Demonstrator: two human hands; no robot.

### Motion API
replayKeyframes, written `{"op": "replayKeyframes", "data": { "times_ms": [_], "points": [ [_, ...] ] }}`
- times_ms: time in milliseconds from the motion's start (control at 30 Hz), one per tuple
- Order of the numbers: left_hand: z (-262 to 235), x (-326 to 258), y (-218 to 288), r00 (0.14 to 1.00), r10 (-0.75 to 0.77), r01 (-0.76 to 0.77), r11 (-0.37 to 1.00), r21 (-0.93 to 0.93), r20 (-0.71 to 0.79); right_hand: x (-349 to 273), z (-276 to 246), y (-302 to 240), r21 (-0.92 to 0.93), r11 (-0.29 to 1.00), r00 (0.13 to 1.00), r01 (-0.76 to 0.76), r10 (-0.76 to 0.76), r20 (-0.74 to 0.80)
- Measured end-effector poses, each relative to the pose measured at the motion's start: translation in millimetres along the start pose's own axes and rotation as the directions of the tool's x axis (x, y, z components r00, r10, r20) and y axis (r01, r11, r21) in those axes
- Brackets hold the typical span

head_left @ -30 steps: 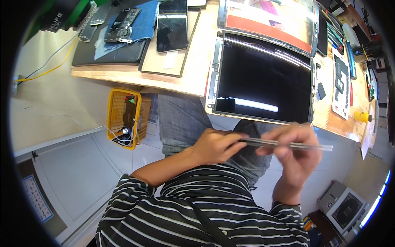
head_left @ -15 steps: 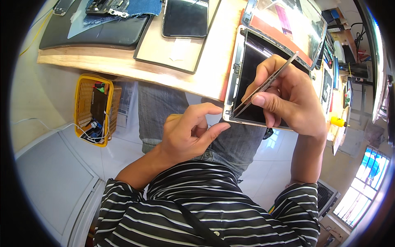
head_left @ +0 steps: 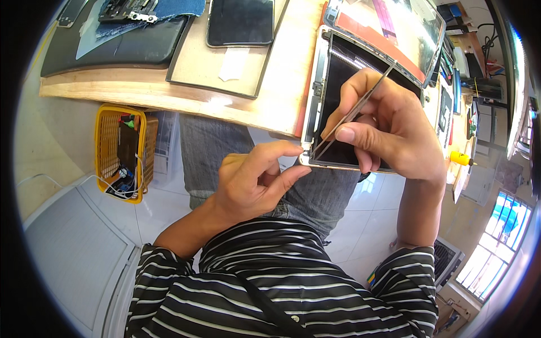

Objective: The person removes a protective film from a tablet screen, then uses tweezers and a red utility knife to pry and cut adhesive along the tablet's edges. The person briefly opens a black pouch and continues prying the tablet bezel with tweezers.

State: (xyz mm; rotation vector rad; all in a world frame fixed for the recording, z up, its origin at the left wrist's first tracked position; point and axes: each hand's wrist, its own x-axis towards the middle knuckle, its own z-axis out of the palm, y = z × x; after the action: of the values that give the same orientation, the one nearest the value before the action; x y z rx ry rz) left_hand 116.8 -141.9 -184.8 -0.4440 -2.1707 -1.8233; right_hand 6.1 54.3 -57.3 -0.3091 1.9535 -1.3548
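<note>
A tablet (head_left: 336,101) with a pale frame and dark inside lies at the table's front edge, its near-left corner jutting past the wood. My right hand (head_left: 389,127) is closed round a pair of metal tweezers (head_left: 360,104), whose tips point down at the inside of that corner. What the tips touch is too small to make out. At the same corner, my left hand (head_left: 253,177) has its thumb and index finger placed either side of the frame, gripping it. Behind the tablet rests a separate framed panel (head_left: 369,42) with a reddish-brown strip.
A dark-screened phone (head_left: 240,22) lies on a shallow tray (head_left: 211,84) to the left. Farther left, a circuit board (head_left: 127,11) sits on blue cloth over a black slab (head_left: 135,53). A yellow basket (head_left: 100,146) stands below the table; tools crowd the right side.
The whole view has shifted slightly, so the table and tablet appear a little farther left. Both hands keep nearly the same pose at the tablet's corner, tweezers still held.
</note>
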Motion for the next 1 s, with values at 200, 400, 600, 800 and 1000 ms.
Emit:
{"op": "replayKeyframes", "data": {
  "times_ms": [200, 400, 600, 800, 1000],
  "points": [
    [0.8, 0.0, 3.3, 0.998, -0.063, 0.063, 0.998, 0.002, -0.013, 3.8, -2.2, 2.2, 0.009, 1.000, 1.000, 0.002, -0.002, 0.025],
    [-0.4, -0.4, 2.1, 1.000, -0.022, 0.022, 1.000, 0.000, 0.010, 4.8, -3.5, 3.8, 0.025, 1.000, 0.999, 0.016, -0.017, 0.047],
    [2.0, 0.0, 4.2, 0.998, -0.055, 0.055, 0.999, -0.003, -0.018, 5.9, -2.9, 2.3, 0.030, 0.999, 0.998, 0.011, -0.013, 0.055],
    [0.7, 0.4, 1.6, 1.000, -0.010, 0.010, 1.000, 0.008, 0.009, 9.4, -4.0, -0.4, 0.051, 0.998, 0.997, -0.045, 0.042, 0.062],
    [2.9, 0.7, 3.8, 0.999, -0.049, 0.049, 0.999, 0.001, -0.015, 10.4, -6.2, 1.4, 0.057, 0.997, 0.996, -0.049, 0.044, 0.082]
  ]
}}
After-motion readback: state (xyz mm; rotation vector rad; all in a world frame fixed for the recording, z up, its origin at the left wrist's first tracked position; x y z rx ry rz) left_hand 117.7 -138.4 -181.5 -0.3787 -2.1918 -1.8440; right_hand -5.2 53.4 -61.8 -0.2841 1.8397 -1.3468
